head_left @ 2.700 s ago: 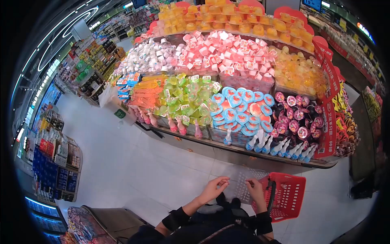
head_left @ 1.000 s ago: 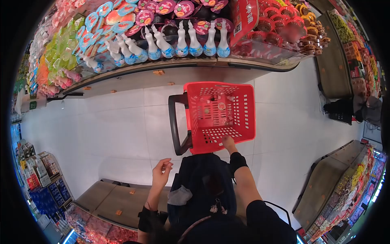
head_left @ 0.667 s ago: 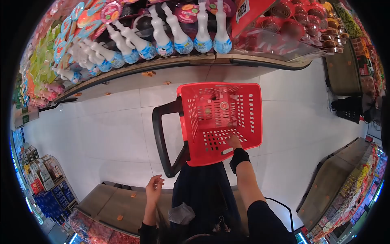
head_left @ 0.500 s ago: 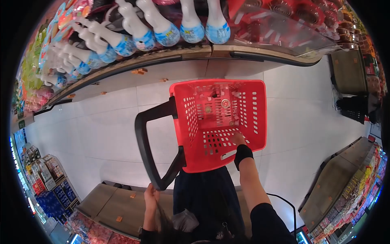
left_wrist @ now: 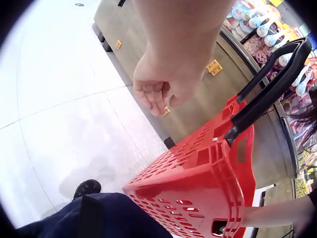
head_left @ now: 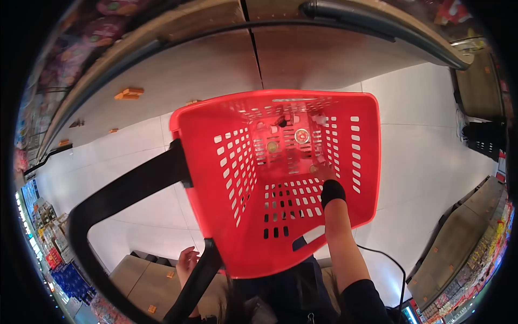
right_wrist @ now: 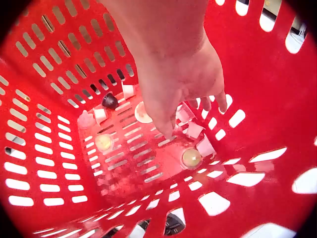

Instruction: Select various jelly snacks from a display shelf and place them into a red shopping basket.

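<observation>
The red basket (head_left: 291,259), its black handle (head_left: 127,175) tilted to the left, fills the middle of the head view. My right hand (right_wrist: 183,74) reaches down inside, fingers spread loosely above pink cups (right_wrist: 193,130) and beside a pale round cup (right_wrist: 142,113); contact is unclear. Also on the basket floor lie a dark cup (right_wrist: 110,101) and yellowish round cups (right_wrist: 104,142). My left hand (left_wrist: 166,82) hangs outside the basket with its fingers loosely bent and nothing in them; in the head view this hand (head_left: 187,261) shows beside the handle.
A display counter (head_left: 199,59) curves along the far side, with packed goods (left_wrist: 267,29) on top. More low counters stand at the lower left (head_left: 137,275) and right (head_left: 458,227). A dark shoe (left_wrist: 87,188) is on the pale tiled floor (left_wrist: 54,124).
The basket looks larger and nearer, and its handle reaches farther left. The right hand is lower in the basket. The head view has tipped down, so most counter goods have left it.
</observation>
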`<state>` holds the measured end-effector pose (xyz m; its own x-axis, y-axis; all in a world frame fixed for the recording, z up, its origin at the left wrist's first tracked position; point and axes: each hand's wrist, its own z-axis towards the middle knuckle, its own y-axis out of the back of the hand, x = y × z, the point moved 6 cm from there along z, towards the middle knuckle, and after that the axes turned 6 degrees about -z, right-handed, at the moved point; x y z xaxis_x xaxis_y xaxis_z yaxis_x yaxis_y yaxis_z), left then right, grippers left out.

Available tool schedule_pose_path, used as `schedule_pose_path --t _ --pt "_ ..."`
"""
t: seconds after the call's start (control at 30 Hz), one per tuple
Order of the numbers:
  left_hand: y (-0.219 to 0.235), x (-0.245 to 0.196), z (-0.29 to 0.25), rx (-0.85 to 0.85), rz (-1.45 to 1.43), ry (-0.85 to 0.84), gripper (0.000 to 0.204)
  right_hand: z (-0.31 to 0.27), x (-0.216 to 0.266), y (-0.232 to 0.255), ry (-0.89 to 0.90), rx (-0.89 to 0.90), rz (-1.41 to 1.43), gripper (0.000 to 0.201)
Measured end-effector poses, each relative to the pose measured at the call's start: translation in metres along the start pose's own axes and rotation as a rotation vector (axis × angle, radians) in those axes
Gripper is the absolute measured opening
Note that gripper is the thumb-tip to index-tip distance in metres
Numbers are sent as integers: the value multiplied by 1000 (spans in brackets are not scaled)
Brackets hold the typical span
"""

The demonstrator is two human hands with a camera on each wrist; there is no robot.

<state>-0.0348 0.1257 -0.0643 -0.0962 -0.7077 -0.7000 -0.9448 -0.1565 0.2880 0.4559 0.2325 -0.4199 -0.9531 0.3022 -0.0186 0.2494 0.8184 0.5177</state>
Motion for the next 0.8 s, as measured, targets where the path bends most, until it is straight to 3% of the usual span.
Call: schedule_pose_path --t 0.17,0.33,0.43,0.63,0.73,0.8 --pt "-7 29 31 -44 113 -26 18 10 -3 20 -56 -8 32 39" --pt "-1 76 47 -124 109 -85 19 46 -7 -12 -58 -5 0 36" --pt "-7 88 54 -108 85 -42 19 60 -7 -25 1 -41 -87 45" --pt "-14 95 55 -82 36 45 20 56 -6 -24 -80 -113 -145 75" --pt "-12 86 46 -69 11 88 20 44 -4 -10 -138 -200 -119 58" --pt "-11 74 36 -60 -8 113 20 31 7 4 5 -58 -162 36"
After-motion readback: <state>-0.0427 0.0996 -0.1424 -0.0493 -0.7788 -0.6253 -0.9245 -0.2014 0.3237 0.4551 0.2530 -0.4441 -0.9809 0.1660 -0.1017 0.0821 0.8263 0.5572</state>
